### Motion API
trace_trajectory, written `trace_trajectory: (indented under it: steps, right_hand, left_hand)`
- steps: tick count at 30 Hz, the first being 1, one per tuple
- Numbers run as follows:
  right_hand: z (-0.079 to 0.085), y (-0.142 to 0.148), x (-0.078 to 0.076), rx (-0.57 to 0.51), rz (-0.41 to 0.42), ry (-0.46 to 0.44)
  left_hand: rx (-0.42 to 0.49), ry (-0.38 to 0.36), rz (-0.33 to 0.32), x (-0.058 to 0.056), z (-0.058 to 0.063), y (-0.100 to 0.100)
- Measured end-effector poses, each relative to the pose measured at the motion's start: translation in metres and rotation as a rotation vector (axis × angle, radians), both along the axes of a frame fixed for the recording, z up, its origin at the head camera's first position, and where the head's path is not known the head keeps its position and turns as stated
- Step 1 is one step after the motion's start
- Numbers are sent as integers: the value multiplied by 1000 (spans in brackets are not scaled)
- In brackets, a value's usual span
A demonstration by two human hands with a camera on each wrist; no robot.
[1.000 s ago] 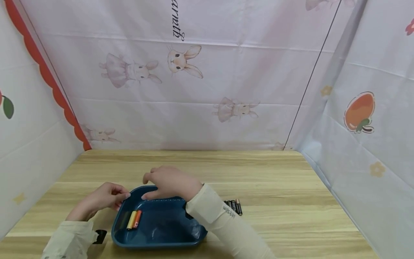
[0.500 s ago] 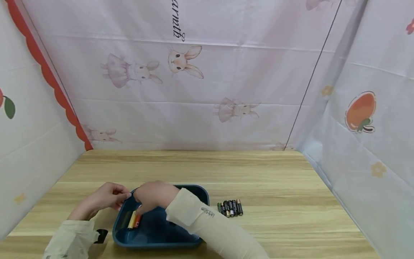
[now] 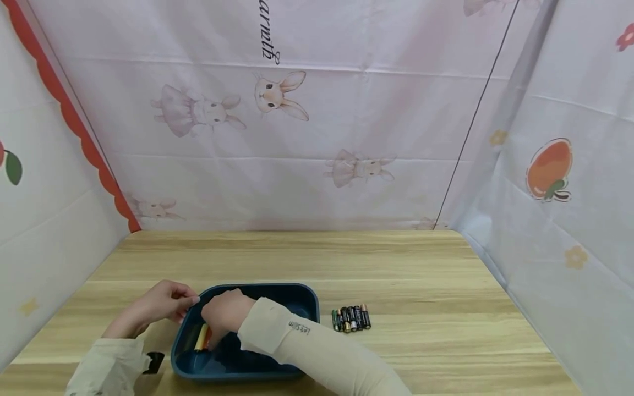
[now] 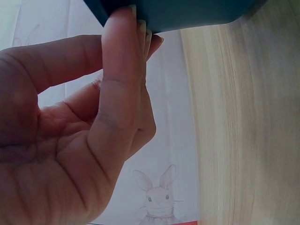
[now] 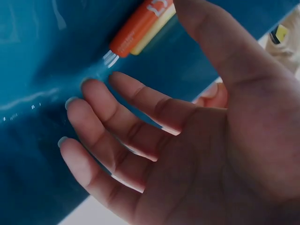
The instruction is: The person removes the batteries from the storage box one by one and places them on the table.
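A dark blue plastic tray (image 3: 292, 285) sits on the table in the head view. My left hand (image 3: 165, 302) pinches its left rim between thumb and fingers; the left wrist view has those fingertips at the tray's edge. Inside the tray, toward its left end, my right hand (image 3: 227, 312) reaches down with loosely bent fingers. An orange battery (image 5: 140, 27) and a yellow battery (image 3: 200, 336) lie side by side there. In the right wrist view the thumb is at the orange battery, while the other fingers are spread apart from it. In the head view this hand mostly covers the orange battery.
Right of the tray, several mostly black batteries (image 3: 353, 319) lie in a row on the wooden table (image 3: 421, 275). Printed fabric walls (image 3: 307, 192) enclose the table at the back and both sides. A small black object (image 3: 154, 363) is beside my left sleeve.
My right hand has moved down into the tray, from above its far rim to the orange battery. The right forearm has uncovered the row of black batteries. My left hand stays at the rim.
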State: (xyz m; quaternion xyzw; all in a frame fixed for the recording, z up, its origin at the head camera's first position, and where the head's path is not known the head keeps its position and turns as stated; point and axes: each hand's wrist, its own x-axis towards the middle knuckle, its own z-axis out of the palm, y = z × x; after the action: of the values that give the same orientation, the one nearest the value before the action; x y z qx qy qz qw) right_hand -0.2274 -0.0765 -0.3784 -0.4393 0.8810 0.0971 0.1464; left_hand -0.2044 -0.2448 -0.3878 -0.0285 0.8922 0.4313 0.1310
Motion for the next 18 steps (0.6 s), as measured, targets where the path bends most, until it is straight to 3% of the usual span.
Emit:
trace_trajectory:
  steps: [18]
  right_hand:
    - [-10,-9,3,23,-9,-29]
  left_hand:
    - [29,-4,-21,0,1,0]
